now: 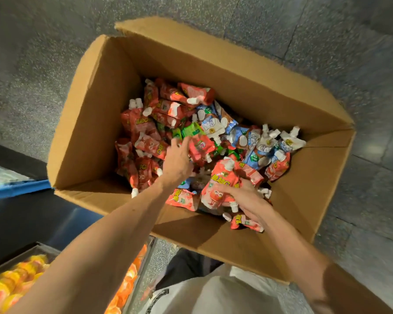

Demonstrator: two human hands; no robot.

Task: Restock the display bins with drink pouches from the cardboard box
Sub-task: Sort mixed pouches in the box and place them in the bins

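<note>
An open cardboard box stands on the floor, holding a heap of drink pouches with white caps: red ones at left, blue-and-white ones at right, a few green ones in the middle. My left hand reaches into the heap and its fingers grip a red pouch. My right hand holds a bunch of several red pouches near the box's front wall.
A display bin with orange and yellow packs sits at the lower left, a second orange-filled bin beside it. A blue shelf edge runs at the left. Grey stone floor surrounds the box.
</note>
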